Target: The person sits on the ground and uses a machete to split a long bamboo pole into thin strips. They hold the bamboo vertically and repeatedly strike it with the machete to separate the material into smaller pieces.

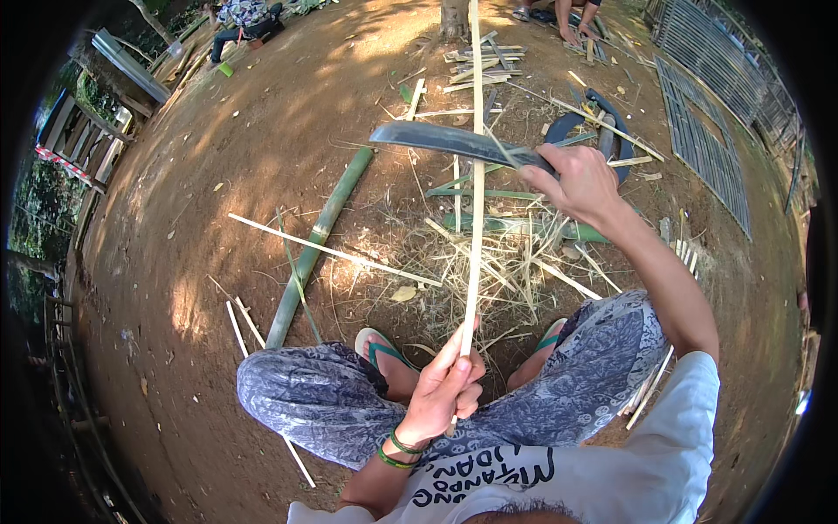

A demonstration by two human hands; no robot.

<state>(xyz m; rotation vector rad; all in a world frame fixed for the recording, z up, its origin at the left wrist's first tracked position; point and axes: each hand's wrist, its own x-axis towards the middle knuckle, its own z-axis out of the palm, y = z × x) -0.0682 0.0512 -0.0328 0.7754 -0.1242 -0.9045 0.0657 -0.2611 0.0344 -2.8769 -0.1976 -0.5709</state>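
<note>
My left hand [448,384] is wrapped round the lower end of a long pale bamboo strip [477,223], which points away from me. In my right hand [583,181] is the handle of a machete [428,134] with a dark curved blade. The blade lies crosswise at the strip's upper part, its tip toward the left. A thin sliver shows beside the strip near the blade; whether it is still joined I cannot tell. Below the strip, a heap of bamboo shavings [515,271] covers the ground between my sandalled feet and the blade.
A green bamboo pole [323,236] lies to the left, a loose strip [336,251] across it. Beyond are stacked bamboo slats [480,65] and a black ring-shaped object [618,131]. Woven bamboo panels [705,131] lie at the right. Another person's hands [576,33] work at the far right; someone sits far left.
</note>
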